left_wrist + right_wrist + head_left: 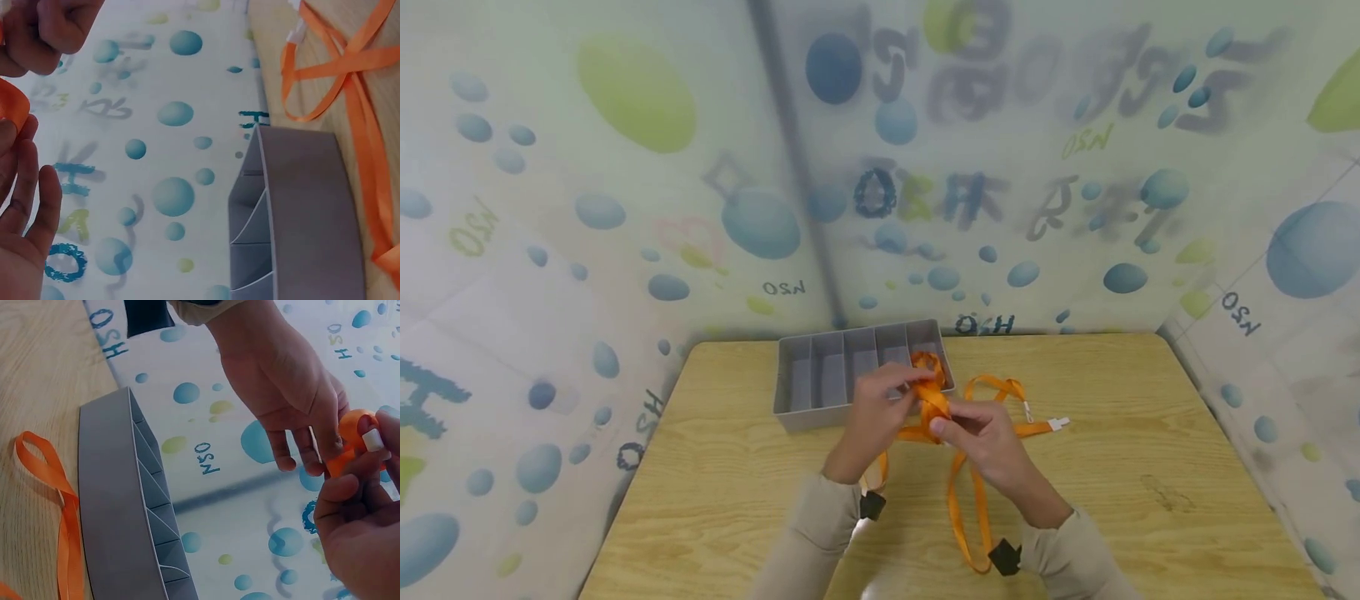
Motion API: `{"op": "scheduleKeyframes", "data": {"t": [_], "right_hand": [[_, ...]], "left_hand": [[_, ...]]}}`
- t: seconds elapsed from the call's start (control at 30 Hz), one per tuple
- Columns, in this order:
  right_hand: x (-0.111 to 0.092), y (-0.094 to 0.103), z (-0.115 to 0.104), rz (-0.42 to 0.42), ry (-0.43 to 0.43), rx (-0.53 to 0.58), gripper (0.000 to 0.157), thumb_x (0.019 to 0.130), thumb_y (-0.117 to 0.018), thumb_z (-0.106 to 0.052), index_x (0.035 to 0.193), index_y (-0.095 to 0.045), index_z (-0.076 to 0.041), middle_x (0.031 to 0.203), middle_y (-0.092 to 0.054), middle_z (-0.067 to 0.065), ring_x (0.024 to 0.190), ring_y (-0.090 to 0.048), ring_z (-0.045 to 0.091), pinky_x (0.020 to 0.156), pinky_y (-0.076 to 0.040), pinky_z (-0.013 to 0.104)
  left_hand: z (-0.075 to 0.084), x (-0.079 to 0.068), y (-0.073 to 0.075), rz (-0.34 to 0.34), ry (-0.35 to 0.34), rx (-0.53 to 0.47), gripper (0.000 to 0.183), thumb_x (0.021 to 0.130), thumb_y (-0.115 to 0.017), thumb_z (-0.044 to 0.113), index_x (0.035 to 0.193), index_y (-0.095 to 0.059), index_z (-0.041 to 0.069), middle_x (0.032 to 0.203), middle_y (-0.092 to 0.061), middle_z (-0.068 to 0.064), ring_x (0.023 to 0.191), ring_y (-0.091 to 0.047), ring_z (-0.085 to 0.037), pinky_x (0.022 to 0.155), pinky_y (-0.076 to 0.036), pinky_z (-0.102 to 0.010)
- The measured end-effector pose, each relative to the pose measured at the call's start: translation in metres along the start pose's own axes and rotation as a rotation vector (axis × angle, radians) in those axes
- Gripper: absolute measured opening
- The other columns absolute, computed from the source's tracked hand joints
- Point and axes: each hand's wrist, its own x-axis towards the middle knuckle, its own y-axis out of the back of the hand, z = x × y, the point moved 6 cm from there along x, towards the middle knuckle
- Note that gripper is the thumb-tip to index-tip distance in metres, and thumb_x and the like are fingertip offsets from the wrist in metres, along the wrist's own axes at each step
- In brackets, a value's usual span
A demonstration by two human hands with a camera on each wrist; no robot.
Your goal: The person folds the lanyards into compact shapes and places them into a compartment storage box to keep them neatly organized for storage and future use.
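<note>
An orange lanyard (934,407) is bunched into a loop between both hands, above the table in front of the divided box. My left hand (874,417) pinches it from the left with thumb and fingertips. From the right, my right hand (992,446) grips it between thumb and fingers. In the right wrist view the orange strap (357,425) curls round at the fingertips, with a white end piece (373,440) beside it. The left wrist view shows only part of the orange band (12,103), cut off by the frame edge.
A grey box (820,419) with several compartments stands at the table's back; orange strap (928,360) lies in its rightmost compartment. More orange lanyards (957,508) with white clips (1058,423) sprawl over the wooden table (715,500). A patterned wall (760,292) rises behind.
</note>
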Motion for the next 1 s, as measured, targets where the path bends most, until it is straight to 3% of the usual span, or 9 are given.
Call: {"op": "scheduleKeyframes", "data": {"t": [0.13, 0.4, 0.63, 0.8, 1.0], "right_hand": [[0.000, 0.005, 0.004, 0.043, -0.032, -0.019, 0.024, 0.099, -0.058, 0.000, 0.117, -0.066, 0.014, 0.096, -0.071, 0.002, 0.078, -0.063, 0.012, 0.071, -0.056, 0.026], [0.002, 0.017, 0.011, 0.123, -0.073, -0.095, 0.025, 0.097, -0.061, 0.000, 0.117, -0.066, 0.014, 0.095, -0.072, 0.001, 0.076, -0.065, 0.009, 0.066, -0.056, 0.024], [0.004, 0.021, 0.014, 0.145, -0.082, -0.136, 0.024, 0.097, -0.061, -0.001, 0.116, -0.067, 0.012, 0.093, -0.072, 0.004, 0.072, -0.061, 0.009, 0.064, -0.055, 0.024], [0.005, 0.022, 0.015, 0.146, -0.073, -0.145, 0.022, 0.098, -0.061, -0.002, 0.114, -0.069, 0.011, 0.088, -0.070, 0.002, 0.067, -0.056, 0.008, 0.060, -0.052, 0.022], [0.008, 0.022, 0.014, 0.154, -0.052, -0.194, 0.018, 0.098, -0.062, -0.003, 0.108, -0.073, 0.007, 0.083, -0.069, 0.005, 0.063, -0.053, 0.010, 0.055, -0.048, 0.021]], "left_hand": [[-0.006, -0.008, -0.008, -0.017, 0.084, -0.017, 0.020, 0.087, -0.069, -0.009, 0.103, -0.077, 0.001, 0.095, -0.075, -0.008, 0.079, -0.066, -0.017, 0.070, -0.055, -0.028], [-0.013, -0.022, -0.022, -0.035, 0.199, -0.053, 0.013, 0.091, -0.065, -0.007, 0.101, -0.074, -0.006, 0.093, -0.073, -0.014, 0.074, -0.067, -0.022, 0.067, -0.056, -0.027], [-0.009, -0.027, -0.027, -0.028, 0.177, -0.035, 0.011, 0.094, -0.062, -0.004, 0.097, -0.073, -0.003, 0.089, -0.067, -0.011, 0.071, -0.062, -0.015, 0.062, -0.055, -0.026], [-0.008, -0.031, -0.029, -0.041, 0.180, -0.091, 0.015, 0.099, -0.058, 0.001, 0.101, -0.072, 0.000, 0.094, -0.065, -0.009, 0.073, -0.058, -0.014, 0.064, -0.053, -0.026], [-0.007, -0.035, -0.029, -0.072, 0.205, -0.201, 0.021, 0.103, -0.050, 0.003, 0.106, -0.071, -0.002, 0.101, -0.063, -0.013, 0.075, -0.059, -0.022, 0.061, -0.053, -0.033]]}}
